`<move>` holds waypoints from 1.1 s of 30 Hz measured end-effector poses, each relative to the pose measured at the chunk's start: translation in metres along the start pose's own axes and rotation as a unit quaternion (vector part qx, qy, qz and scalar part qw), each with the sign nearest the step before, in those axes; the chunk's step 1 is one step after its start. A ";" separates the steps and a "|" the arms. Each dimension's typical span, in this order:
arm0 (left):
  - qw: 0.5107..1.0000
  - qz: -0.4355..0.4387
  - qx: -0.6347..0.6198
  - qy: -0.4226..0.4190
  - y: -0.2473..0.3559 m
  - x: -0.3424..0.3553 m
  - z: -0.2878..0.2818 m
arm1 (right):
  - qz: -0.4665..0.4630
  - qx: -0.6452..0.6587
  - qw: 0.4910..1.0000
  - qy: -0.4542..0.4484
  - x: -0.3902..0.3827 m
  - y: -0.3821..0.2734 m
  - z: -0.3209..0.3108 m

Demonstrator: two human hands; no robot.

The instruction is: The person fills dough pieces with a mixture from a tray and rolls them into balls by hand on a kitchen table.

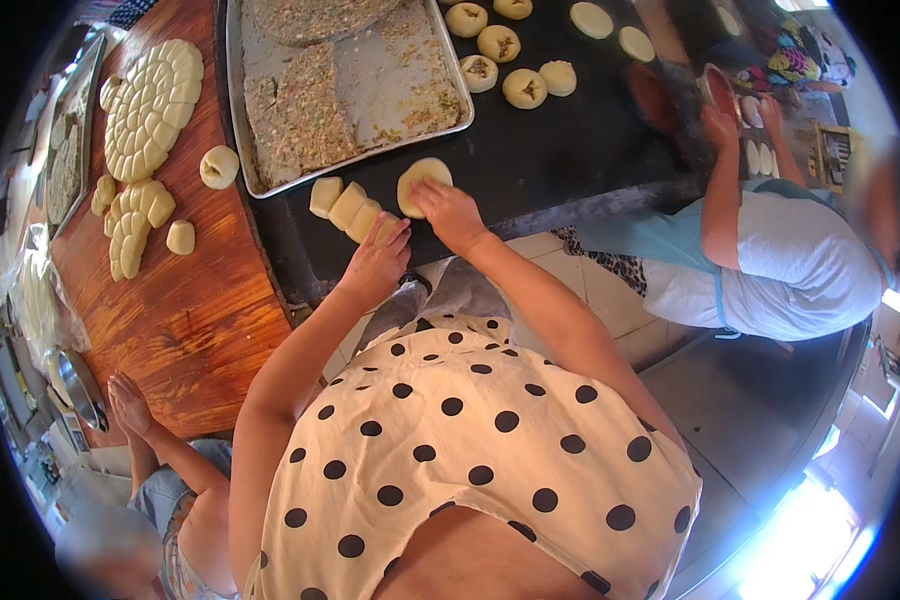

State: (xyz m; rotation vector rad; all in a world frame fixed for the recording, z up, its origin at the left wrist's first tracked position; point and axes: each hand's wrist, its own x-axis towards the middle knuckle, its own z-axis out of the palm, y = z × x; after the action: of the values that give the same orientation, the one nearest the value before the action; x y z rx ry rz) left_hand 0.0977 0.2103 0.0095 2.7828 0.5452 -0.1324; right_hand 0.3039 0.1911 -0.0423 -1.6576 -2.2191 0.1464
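Note:
At the near edge of the black tabletop, my right hand [450, 215] has its fingers closed over the lower right edge of a flattened dough round [423, 178]. The right thumb is hidden. Just left of it, my left hand [378, 262] reaches up with fingers stretched out, their tips at the near end of a short row of cut dough pieces [346, 207]. The end piece is partly covered by these fingers. The row lies slantwise below a metal tray [410, 60] that holds a crumbly, speckled filling [300, 110].
Several filled dough balls [498, 43] sit beyond the tray's right side, with flat dough rounds [636, 44] farther right. On the wooden table [200, 330] at left lie many dough pieces [155, 110]. One co-worker [770, 250] stands at right, another [170, 490] at lower left.

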 end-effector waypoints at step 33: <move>0.177 -0.255 -0.886 0.344 -0.035 0.044 -0.073 | 0.173 0.398 0.899 -0.060 0.183 0.073 -0.069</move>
State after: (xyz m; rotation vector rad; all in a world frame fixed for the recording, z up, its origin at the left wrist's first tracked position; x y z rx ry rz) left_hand 0.1275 0.2797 0.0623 0.0115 0.7980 0.9734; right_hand 0.3495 0.3763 0.0416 -1.5298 -1.5498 1.1078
